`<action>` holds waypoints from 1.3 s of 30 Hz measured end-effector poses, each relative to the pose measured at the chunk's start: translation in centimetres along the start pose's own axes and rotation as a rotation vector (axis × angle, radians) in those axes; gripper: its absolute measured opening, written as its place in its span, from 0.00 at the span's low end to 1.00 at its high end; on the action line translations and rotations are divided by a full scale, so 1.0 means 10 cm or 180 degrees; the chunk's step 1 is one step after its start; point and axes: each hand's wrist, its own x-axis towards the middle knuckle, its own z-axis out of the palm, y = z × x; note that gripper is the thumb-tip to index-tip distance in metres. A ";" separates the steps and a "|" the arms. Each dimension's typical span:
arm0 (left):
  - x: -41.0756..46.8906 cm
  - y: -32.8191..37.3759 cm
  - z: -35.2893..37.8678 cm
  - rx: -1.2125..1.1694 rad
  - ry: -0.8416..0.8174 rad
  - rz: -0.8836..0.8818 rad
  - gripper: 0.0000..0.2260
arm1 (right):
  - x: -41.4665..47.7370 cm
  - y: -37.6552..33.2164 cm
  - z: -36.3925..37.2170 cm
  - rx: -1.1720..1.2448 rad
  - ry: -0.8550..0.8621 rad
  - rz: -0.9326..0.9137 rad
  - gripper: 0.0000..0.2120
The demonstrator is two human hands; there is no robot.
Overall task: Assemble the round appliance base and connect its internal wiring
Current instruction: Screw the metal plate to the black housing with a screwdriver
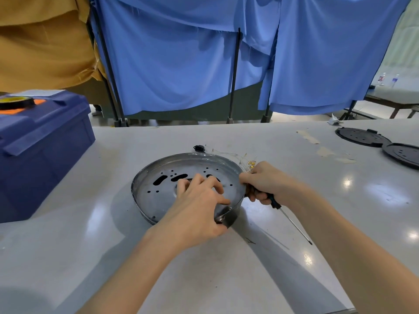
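Observation:
A round metal appliance base [158, 189], shallow and punched with slots and holes, lies on the grey table. My left hand [199, 205] reaches into it, fingers curled over the near right rim, thumb outside against a dark part on the wall. My right hand [263, 182] presses against the base's right rim while gripping a screwdriver [292, 223] by its black handle; the shaft points toward the lower right. Thin white wires with brass terminals [249, 163] lie just behind the base. A small black socket part [199, 148] sits at the far rim.
A blue plastic toolbox [40, 150] with a tape roll [15, 102] on its lid stands at the left. Two black round plastic covers [360, 137] [403, 154] lie at the far right. Tape scraps [326, 151] stick to the table. Blue curtains hang behind the table.

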 end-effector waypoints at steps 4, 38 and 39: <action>-0.01 -0.03 0.05 0.0056 -0.0337 0.0028 0.18 | -0.02 0.06 0.00 -0.0025 -0.0311 0.0021 0.16; 0.65 -0.47 -0.01 -0.2127 -0.0700 -0.1135 0.16 | 0.23 -0.12 0.05 -0.0367 -0.0252 -0.0768 0.09; 0.67 -0.47 -0.02 -0.2199 -0.0681 -0.1158 0.15 | 0.24 -0.12 0.09 -0.0326 -0.0186 -0.0757 0.10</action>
